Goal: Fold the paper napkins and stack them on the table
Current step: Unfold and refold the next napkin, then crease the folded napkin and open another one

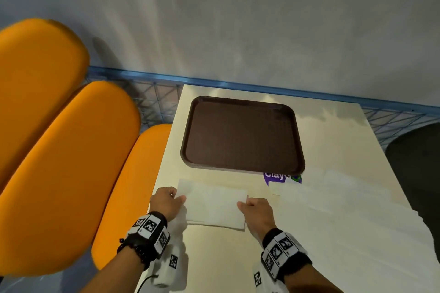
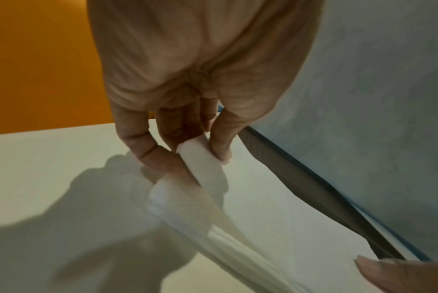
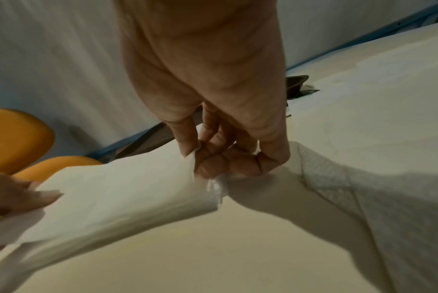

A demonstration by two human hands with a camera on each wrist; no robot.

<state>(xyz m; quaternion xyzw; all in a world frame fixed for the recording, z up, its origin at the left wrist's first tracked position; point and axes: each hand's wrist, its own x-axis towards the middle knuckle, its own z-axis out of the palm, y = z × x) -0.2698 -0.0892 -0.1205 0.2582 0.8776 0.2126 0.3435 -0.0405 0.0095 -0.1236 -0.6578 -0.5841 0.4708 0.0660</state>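
A white paper napkin is held between my two hands just above the cream table, near its front left. My left hand pinches the napkin's left edge between thumb and fingers. My right hand pinches the right edge with curled fingers. Several folded napkins lie stacked under the held one. More flat napkins are spread over the right part of the table, and one lies by my right hand in the right wrist view.
A dark brown tray with nothing on it sits at the table's far middle, a purple sticker at its near right corner. Orange seats stand to the left. A grey wall with a blue rail runs behind.
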